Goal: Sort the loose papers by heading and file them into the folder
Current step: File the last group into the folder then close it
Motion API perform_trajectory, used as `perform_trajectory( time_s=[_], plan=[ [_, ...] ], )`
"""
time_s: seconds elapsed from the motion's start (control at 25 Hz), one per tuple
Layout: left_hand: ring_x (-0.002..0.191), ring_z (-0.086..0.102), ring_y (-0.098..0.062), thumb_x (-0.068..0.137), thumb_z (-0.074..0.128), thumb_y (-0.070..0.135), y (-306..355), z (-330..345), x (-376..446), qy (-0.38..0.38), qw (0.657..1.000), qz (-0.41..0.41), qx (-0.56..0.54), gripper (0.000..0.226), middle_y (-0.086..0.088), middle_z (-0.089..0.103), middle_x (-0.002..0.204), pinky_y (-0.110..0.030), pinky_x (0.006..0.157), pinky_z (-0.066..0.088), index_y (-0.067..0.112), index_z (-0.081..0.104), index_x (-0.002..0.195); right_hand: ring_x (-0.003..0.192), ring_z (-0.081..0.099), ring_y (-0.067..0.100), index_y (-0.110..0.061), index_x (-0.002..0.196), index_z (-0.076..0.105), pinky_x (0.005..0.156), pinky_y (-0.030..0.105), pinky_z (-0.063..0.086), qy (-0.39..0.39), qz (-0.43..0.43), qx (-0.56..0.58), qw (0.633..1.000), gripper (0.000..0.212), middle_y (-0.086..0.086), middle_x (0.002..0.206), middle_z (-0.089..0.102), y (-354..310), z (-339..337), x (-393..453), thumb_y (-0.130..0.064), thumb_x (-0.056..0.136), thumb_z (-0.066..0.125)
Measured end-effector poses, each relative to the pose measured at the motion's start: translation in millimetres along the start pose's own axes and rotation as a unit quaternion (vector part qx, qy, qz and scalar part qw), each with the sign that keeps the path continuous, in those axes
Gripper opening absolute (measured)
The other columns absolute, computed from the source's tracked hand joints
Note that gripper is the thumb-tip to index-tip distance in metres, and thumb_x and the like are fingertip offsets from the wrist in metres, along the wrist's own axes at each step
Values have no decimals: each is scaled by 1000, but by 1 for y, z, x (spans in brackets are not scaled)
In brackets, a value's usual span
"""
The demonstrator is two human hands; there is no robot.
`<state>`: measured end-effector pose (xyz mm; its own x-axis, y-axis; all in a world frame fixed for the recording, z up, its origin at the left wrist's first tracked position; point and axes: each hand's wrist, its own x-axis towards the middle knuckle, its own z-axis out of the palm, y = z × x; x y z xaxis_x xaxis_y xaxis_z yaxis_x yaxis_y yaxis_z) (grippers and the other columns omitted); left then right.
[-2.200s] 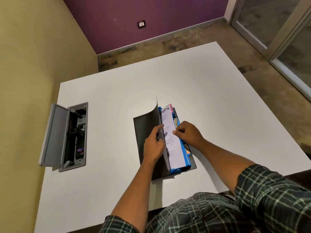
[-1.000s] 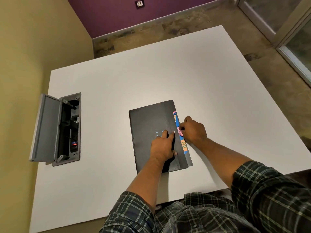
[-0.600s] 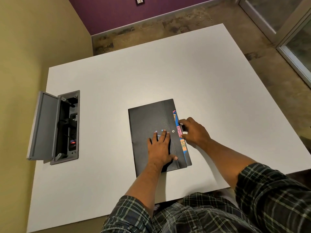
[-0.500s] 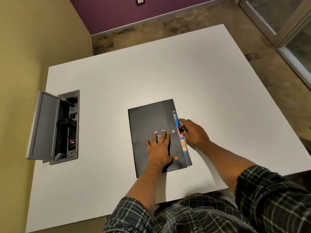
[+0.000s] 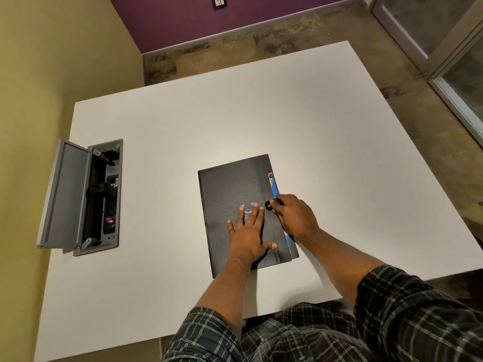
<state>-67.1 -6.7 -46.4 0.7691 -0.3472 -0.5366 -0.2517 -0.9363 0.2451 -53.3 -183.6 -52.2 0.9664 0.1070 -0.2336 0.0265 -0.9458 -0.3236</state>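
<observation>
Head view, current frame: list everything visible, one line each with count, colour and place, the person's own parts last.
folder: one, black, closed, flat on the table near its front edge
tabs: a few, blue, orange and pink, sticking out of the folder's right edge
clasp: one, small and black, on the folder flap's right edge
table: one, white, fills the middle of the view
socket box: one, grey, sunk into the table's left side, lid raised
wall outlet: one, white, on the purple wall at the top
glass door: grey frame, top right
left hand: flat on the folder cover, fingers straight
right hand: at the folder's right edge, fingertips pinching the clasp
sleeves: dark plaid, bottom
</observation>
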Motion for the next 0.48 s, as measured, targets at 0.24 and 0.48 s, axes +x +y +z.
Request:
perform_trajectory(
  time_s=[0.24,0.48],
  plan=[
    [153,-18,-23,75,75,59,-24,-11,5,-43,998,49,-26,120,14,-17,165,-63,120,6,32,-5,159,105,64,31,-11,131,64,76,38,53,13,-81,-168,982,39,9,124,66,-5,-2,-1,-14,92,64],
    [152,-20,-22,70,77,63,-32,-10,3,-36,997,57,25,127,12,-26,162,-67,119,3,35,-10,158,118,65,30,-6,131,65,80,40,54,40,-89,-196,976,47,14,131,66,-8,9,-10,-14,85,70]
  ],
)
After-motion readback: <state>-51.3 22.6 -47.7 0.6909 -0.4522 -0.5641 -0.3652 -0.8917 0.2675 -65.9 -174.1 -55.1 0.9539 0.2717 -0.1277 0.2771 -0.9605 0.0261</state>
